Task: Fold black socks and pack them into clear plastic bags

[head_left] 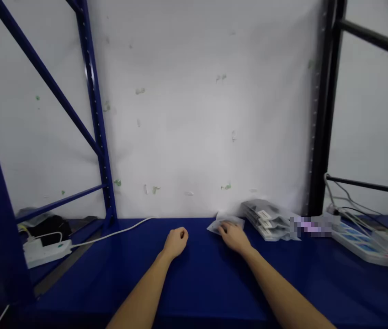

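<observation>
Right hand (234, 235) lies palm down over a single grey translucent plastic bag (226, 218), fingers part bent & a bit apart; can't tell if it's pinching the plastic or just pressing on it. Bag sits toward the far edge, right of centre, w/ its far & left edges showing past the fingers. Left hand (176, 242) is curled narrow in a loose fist, left of the bag & apart from it; can't tell if anything's inside.

Bkgd: big white wall (180, 114) w/ small green & pale marks. Next, smooth dark-blue tabletop (200, 274) under both forearms. Left side: dark-blue metal rack frame (94, 91) w/ diag. brace & holes up the post. Right side: black metal rack post (324, 114) w/ side bars. Far right: flat white object w/ blue panels (365, 244), cables close by. Btwn that & right hand: stack of grey translucent plastic bags (269, 219), just right of the single bag. Pink-purple item (312, 226) beside the stack is pixelated, can't ID. Left: white plastic power strip (48, 252), black soft bundle (51, 230) behind it. Thin white cable (118, 233) runs from strip to far edge. Smallest: white printed labels (265, 224) on the stack.
</observation>
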Demonstrator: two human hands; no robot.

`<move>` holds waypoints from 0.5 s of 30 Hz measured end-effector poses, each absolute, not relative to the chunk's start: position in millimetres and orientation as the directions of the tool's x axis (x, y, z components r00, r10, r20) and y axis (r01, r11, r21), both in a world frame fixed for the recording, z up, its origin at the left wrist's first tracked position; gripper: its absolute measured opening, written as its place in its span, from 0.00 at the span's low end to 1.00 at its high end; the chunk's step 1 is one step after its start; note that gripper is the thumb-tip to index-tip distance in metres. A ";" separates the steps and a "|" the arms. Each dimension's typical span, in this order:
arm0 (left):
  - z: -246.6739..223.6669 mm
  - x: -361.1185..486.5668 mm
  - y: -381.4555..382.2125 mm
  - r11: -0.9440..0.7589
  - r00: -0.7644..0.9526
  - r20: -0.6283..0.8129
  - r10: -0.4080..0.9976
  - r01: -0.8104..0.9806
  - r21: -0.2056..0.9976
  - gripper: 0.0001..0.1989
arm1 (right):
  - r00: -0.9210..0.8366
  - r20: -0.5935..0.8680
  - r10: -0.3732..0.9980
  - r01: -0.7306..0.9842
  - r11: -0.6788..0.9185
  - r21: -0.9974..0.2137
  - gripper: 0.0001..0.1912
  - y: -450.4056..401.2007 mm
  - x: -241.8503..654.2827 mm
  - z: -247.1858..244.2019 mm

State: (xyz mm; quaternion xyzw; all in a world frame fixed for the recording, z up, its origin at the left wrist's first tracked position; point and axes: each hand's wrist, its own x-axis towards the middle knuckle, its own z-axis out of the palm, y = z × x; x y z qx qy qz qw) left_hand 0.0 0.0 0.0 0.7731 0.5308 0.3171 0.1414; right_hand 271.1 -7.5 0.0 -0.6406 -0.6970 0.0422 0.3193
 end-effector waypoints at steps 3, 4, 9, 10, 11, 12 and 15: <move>3.1 0.2 -4.0 -0.414 0.220 0.384 0.897 0.723 0.553 0.12 | -0.091 0.424 0.901 0.805 0.317 -0.502 0.17 -5.6 257.5 3.6; 4.2 0.3 -4.7 -0.426 0.219 0.404 0.888 0.720 0.548 0.11 | -0.106 0.436 0.894 0.788 0.343 -0.512 0.17 -4.4 254.3 4.2; 9.0 0.9 -3.9 -0.513 0.264 0.486 0.833 0.699 0.499 0.11 | -0.070 0.457 0.887 0.781 0.334 -0.528 0.23 -2.6 248.7 1.2; 9.4 1.1 -3.6 -0.530 0.285 0.489 0.824 0.694 0.488 0.13 | -0.069 0.440 0.895 0.788 0.320 -0.527 0.25 -4.1 248.5 -0.7; 9.7 1.5 -3.3 -0.547 0.309 0.489 0.816 0.688 0.477 0.15 | -0.077 0.418 0.905 0.795 0.309 -0.523 0.27 -6.1 248.1 -2.9; 9.6 2.0 -3.2 -0.562 0.333 0.486 0.808 0.682 0.468 0.17 | -0.092 0.393 0.915 0.801 0.302 -0.517 0.28 -8.3 247.2 -5.1; 8.1 3.6 -3.6 -0.601 0.402 0.463 0.790 0.660 0.451 0.21 | -0.157 0.330 0.931 0.817 0.311 -0.487 0.29 -11.4 241.1 -9.5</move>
